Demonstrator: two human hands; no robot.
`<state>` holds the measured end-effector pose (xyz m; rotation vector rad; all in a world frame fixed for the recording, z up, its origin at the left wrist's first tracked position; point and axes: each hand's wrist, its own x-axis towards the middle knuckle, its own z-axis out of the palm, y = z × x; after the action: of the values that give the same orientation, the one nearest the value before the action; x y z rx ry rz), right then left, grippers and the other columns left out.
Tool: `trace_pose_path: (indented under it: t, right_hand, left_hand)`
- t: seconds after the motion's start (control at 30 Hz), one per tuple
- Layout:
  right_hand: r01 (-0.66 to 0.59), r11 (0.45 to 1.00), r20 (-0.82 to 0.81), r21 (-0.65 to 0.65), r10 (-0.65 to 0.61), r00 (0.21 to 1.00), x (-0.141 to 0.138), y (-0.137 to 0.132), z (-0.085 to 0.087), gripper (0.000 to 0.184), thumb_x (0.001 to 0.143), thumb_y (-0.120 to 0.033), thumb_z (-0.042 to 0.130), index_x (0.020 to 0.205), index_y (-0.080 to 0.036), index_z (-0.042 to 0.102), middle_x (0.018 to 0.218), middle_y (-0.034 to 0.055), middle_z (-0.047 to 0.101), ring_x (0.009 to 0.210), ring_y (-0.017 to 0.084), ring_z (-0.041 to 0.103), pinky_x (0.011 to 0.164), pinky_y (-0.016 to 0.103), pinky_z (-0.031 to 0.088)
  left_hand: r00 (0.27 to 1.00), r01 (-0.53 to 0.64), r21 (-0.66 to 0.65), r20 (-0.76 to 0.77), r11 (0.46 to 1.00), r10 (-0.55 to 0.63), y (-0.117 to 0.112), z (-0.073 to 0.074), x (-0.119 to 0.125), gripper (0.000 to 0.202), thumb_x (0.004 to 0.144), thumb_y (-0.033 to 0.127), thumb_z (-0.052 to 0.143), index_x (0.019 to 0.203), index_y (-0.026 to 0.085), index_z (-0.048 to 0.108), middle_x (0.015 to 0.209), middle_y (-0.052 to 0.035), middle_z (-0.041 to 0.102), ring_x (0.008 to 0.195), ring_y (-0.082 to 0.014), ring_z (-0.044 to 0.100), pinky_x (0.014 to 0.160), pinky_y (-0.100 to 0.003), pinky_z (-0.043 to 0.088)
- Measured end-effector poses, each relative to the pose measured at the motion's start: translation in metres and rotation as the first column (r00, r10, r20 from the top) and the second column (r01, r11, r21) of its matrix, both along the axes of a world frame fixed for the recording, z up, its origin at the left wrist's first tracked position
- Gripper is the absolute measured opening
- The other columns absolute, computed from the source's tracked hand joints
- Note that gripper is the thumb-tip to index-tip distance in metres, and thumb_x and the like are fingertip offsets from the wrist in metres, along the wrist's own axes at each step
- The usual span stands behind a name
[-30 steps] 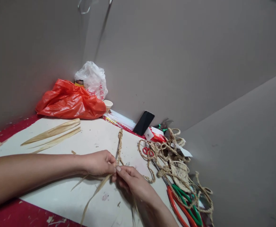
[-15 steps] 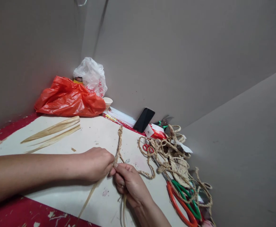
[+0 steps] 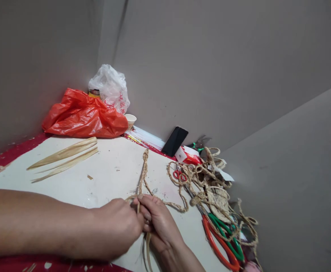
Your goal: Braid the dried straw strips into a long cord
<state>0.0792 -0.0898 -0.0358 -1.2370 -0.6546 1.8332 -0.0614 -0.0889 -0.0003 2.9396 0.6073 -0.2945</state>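
Observation:
A braided straw cord (image 3: 144,166) runs toward me over the white sheet (image 3: 105,166) and ends between my hands. The thumb and fingers of my right hand (image 3: 160,221) are pinched on the cord's near end, where loose strands (image 3: 147,245) hang below. Close against it on the left, my left hand (image 3: 122,224) is curled with its back toward me. A pale straw strand (image 3: 130,198) bends over from the braid toward this hand, whose fingertips are hidden. Flat straw strips (image 3: 66,153) lie farther off at the left.
At the right lie large scissors (image 3: 219,243) with red and green handles, and a tangle of braided cord (image 3: 215,196) around small red-handled scissors (image 3: 179,175). A phone (image 3: 175,141) leans near the wall. Red bag (image 3: 86,117), white bag (image 3: 109,87) and paper cup (image 3: 130,120) stand at the back.
My left hand has moved down toward me, below the pinch point. The strand that trailed to the lower left now bends over near the braid. My right hand keeps its pinch.

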Motion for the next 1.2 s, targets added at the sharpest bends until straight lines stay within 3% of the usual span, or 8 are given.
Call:
trace_pose_path:
  t: [0.1,0.2,0.3,0.4,0.57,0.9,1.07,1.2]
  right_hand:
    - [-0.013,1.0,-0.076,-0.004,0.013,0.997,0.005,0.003,0.002,0.024,0.069,-0.033,0.069,0.065,-0.012,0.056,0.035,-0.0127,0.026,0.034,0.001,0.009,0.033,0.016,0.005]
    - [-0.031,0.999,-0.151,0.011,0.032,0.988,0.01,0.006,0.006,0.023,0.068,-0.029,0.071,0.064,-0.013,0.055,0.036,-0.0126,0.026,0.034,0.0,0.009,0.033,0.015,0.007]
    - [-0.063,0.998,-0.177,0.023,0.066,0.982,0.014,0.008,0.008,0.023,0.068,-0.029,0.072,0.064,-0.013,0.055,0.036,-0.0123,0.027,0.033,0.0,0.009,0.033,0.015,0.007]
    - [-0.097,0.995,-0.185,0.016,0.098,0.978,0.015,0.01,0.007,0.023,0.071,-0.029,0.071,0.065,-0.012,0.056,0.037,-0.0121,0.028,0.034,0.0,0.01,0.033,0.014,0.008]
    - [-0.171,0.984,-0.186,0.044,0.176,0.967,0.016,0.013,0.008,0.026,0.074,-0.032,0.067,0.063,-0.012,0.056,0.037,-0.0117,0.028,0.032,-0.001,0.01,0.033,0.015,0.007]
    - [-0.294,0.952,-0.034,0.081,0.298,0.954,0.025,0.017,0.001,0.026,0.074,-0.035,0.065,0.064,-0.014,0.054,0.036,-0.012,0.029,0.033,0.001,0.011,0.033,0.017,0.006]
    - [-0.297,0.95,-0.029,0.093,0.301,0.953,0.026,0.017,-0.003,0.022,0.073,-0.031,0.064,0.065,-0.014,0.052,0.038,-0.0118,0.03,0.033,0.001,0.011,0.034,0.016,0.005]
    - [-0.301,0.947,-0.036,0.109,0.306,0.951,0.026,0.017,-0.005,0.023,0.073,-0.031,0.064,0.064,-0.014,0.051,0.038,-0.0122,0.029,0.034,0.001,0.009,0.034,0.016,0.004]
  left_hand:
    - [0.997,0.063,-0.287,-0.016,0.956,-0.071,-0.002,0.019,-0.007,0.02,0.07,0.021,0.058,0.05,0.021,0.055,0.045,-0.0033,0.053,0.039,-0.0143,0.04,0.041,-0.028,0.024]
    - [0.957,-0.002,-0.601,0.232,0.799,0.177,0.02,0.031,-0.015,0.033,0.076,0.028,0.051,0.045,0.02,0.047,0.04,0.0018,0.042,0.038,-0.01,0.029,0.042,-0.025,0.022]
    - [0.721,-0.215,-0.676,0.376,0.705,0.581,0.053,0.021,-0.017,0.023,0.075,0.025,0.046,0.054,0.018,0.052,0.047,0.0035,0.043,0.047,-0.0097,0.036,0.048,-0.023,0.026]
    - [0.539,-0.256,-0.745,0.419,0.616,0.731,0.071,-0.003,-0.009,0.018,0.075,0.027,0.045,0.07,0.015,0.058,0.06,0.0024,0.052,0.056,-0.0103,0.042,0.054,-0.022,0.031]
    - [0.641,-0.075,-0.974,0.117,0.214,0.758,0.06,-0.024,0.004,0.028,0.081,0.035,0.036,0.069,0.015,0.052,0.053,0.0029,0.048,0.046,-0.0089,0.041,0.05,-0.022,0.033]
    - [0.705,-0.244,-0.671,0.373,0.7,0.603,0.056,-0.017,-0.003,0.026,0.075,0.023,0.039,0.066,0.015,0.062,0.06,0.0019,0.056,0.056,-0.0097,0.044,0.055,-0.02,0.033]
    - [0.72,-0.415,-0.521,0.314,0.746,0.619,0.077,-0.007,-0.013,0.027,0.074,0.026,0.04,0.065,0.015,0.062,0.059,0.0004,0.057,0.055,-0.0111,0.045,0.053,-0.021,0.032]
    - [0.578,-0.742,-0.206,0.285,0.638,0.765,0.101,0.008,-0.049,0.023,0.073,0.031,0.047,0.075,0.015,0.063,0.081,-0.01,0.064,0.074,-0.0202,0.056,0.066,-0.027,0.037]
